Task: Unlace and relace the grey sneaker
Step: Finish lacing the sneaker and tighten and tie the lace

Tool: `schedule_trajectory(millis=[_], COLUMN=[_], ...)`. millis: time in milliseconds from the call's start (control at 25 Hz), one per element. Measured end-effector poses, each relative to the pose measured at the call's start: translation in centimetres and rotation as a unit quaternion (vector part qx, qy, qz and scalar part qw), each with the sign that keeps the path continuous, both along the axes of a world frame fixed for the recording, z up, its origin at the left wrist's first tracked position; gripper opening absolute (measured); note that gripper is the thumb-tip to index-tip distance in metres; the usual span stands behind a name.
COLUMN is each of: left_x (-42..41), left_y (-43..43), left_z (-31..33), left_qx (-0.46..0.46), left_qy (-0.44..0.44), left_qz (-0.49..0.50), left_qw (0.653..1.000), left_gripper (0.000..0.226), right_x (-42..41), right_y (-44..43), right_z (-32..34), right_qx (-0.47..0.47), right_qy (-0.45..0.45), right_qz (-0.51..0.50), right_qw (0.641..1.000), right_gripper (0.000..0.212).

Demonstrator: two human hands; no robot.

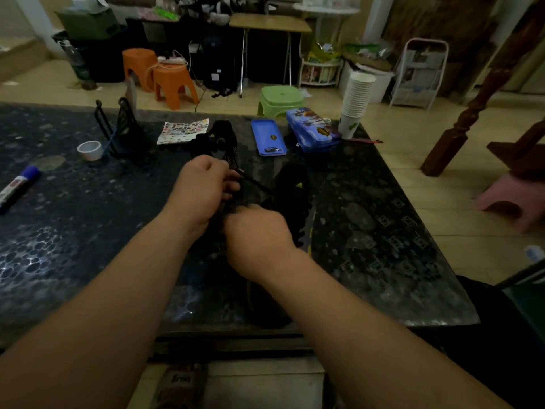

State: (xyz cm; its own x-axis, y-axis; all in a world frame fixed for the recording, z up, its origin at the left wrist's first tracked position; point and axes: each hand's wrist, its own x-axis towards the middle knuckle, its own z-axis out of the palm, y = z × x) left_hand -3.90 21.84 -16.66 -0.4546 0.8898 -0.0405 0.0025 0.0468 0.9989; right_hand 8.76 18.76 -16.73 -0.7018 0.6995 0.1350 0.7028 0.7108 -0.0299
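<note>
The sneaker [290, 202] lies on the dark speckled worktop [368, 231] right in front of the person, toe toward them and heel pointing away. In this dim light it looks nearly black. Both bare arms reach in over it.

The left hand [203, 193] is raised a little above the shoe's left side. Its fingers are curled in and pinch a dark lace [255, 182], which runs taut from the fingertips across to the sneaker's upper part.

The right hand [259, 231] sits on the middle of the shoe with its back up. Its fingers bend down out of sight, so I can't tell whether they grip anything.

Just beyond the hands a second dark shoe [218, 140] rests on the worktop, and a sheet of coloured stickers [182, 131] is beside it. To the left are a black wire stand [124, 128], a roll of tape [90, 150] and a blue-capped marker [17, 185]. To the right lie a blue tin lid [268, 137] and a blue pencil case [312, 129], with a tall stack of paper cups [356, 101] at the corner.

On the floor behind stand two orange stools [174, 81] and a green stool [280, 98].
</note>
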Motion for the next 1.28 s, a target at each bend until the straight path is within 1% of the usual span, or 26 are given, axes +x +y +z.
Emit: schedule_trajectory(millis=[40,120,200,240,320,400,440,520,600,640,680,720,760,800,840,880,920,960,1000,1040,1080,1120,1160,1200,1280], left_x=[0.3,0.5,-0.1,-0.4,-0.8,-1.0,-1.2,-1.7,-2.0,-2.2,-2.4,-2.6,-2.7,-2.6,-2.4,-2.1,-1.7,-1.1,-0.3,0.9,2.2,3.8,5.5,7.4,10.3], left_y=[-0.1,-0.1,0.2,0.2,0.4,0.2,0.0,-0.4,-1.0,-1.2,-1.3,-1.5,-1.7,-1.9,-2.0,-2.1,-2.4,-2.7,-2.8,-2.9,-3.0,-3.2,-3.5,-3.9,-4.6], left_z=[-0.3,-1.1,-1.3,-1.3,-1.5,-1.7,-1.7,-1.7,-1.9,-2.3,-2.6,-3.0,-3.2,-3.5,-3.7,-3.9,-3.8,-3.5,-2.9,-2.1,-1.2,-0.3,0.4,0.9,1.1], left_qx=[-0.01,-0.019,-0.015,-0.011,-0.014,-0.034,-0.047,-0.066,-0.081,-0.088,-0.096,-0.107,-0.12,-0.136,-0.148,-0.149,-0.13,-0.091,-0.039,0.011,0.049,0.076,0.094,0.112,0.137], left_qy=[0.023,0.064,0.054,0.036,0.025,0.071,0.103,0.158,0.217,0.247,0.275,0.299,0.317,0.334,0.357,0.386,0.42,0.445,0.453,0.446,0.434,0.424,0.422,0.426,0.437], left_qz=[-0.02,-0.022,0.006,0.013,0.012,0.009,0.013,0.017,-0.001,-0.01,-0.016,-0.021,-0.027,-0.037,-0.046,-0.043,-0.024,0.003,0.019,0.019,0.005,-0.013,-0.025,-0.035,-0.068], left_qw=[0.999,0.998,0.998,0.999,1.0,0.997,0.993,0.985,0.973,0.965,0.956,0.948,0.94,0.932,0.921,0.909,0.898,0.891,0.89,0.895,0.9,0.902,0.901,0.897,0.886], left_gripper=[0.018,0.022,0.025,0.026,0.03,0.033,0.032,0.031,0.031,0.029,0.027,0.025,0.025,0.025,0.025,0.024,0.022,0.019,0.017,0.015,0.016,0.022,0.032,0.039,0.043], right_x=[0.5,1.4,1.4,0.9,-0.6,-1.8,-2.0,-1.7,-0.5,0.3,1.5,2.7,4.1,5.5,6.8,7.9,8.7,9.4,10.1,10.6,11.1,11.6,12.0,12.4,12.8], right_y=[-0.2,-0.4,-0.5,-0.3,0.9,2.0,2.3,2.2,1.4,0.9,0.6,0.2,0.0,-0.2,-0.2,-0.1,0.0,0.1,0.2,0.4,0.6,0.9,1.1,1.3,1.3], right_z=[-0.5,-1.2,-1.3,-1.1,-0.6,-0.2,-0.1,0.0,0.4,0.5,0.5,0.7,0.8,1.0,1.2,1.3,1.5,1.5,1.6,1.5,1.5,1.6,1.8,2.0,2.3], right_qx=[-0.009,0.006,0.017,0.022,0.023,-0.004,-0.015,-0.018,-0.016,-0.017,-0.022,-0.03,-0.04,-0.064,-0.104,-0.154,-0.213,-0.272,-0.317,-0.348,-0.368,-0.378,-0.38,-0.374,-0.355], right_qy=[-0.024,-0.033,-0.039,-0.062,-0.151,-0.225,-0.24,-0.238,-0.201,-0.159,-0.094,-0.006,0.093,0.199,0.311,0.412,0.496,0.55,0.58,0.596,0.613,0.634,0.651,0.662,0.664], right_qz=[-0.012,-0.034,-0.069,-0.087,-0.103,-0.095,-0.092,-0.085,-0.08,-0.072,-0.066,-0.073,-0.099,-0.141,-0.187,-0.228,-0.258,-0.278,-0.288,-0.29,-0.284,-0.274,-0.266,-0.261,-0.259], right_qw=[1.0,0.999,0.997,0.994,0.983,0.97,0.966,0.967,0.976,0.985,0.993,0.997,0.99,0.968,0.926,0.868,0.801,0.739,0.693,0.663,0.639,0.616,0.6,0.595,0.605], right_gripper=[0.023,0.026,0.031,0.034,0.039,0.037,0.036,0.034,0.03,0.027,0.024,0.019,0.014,0.009,0.008,0.012,0.015,0.016,0.015,0.013,0.012,0.013,0.012,0.011,0.007])
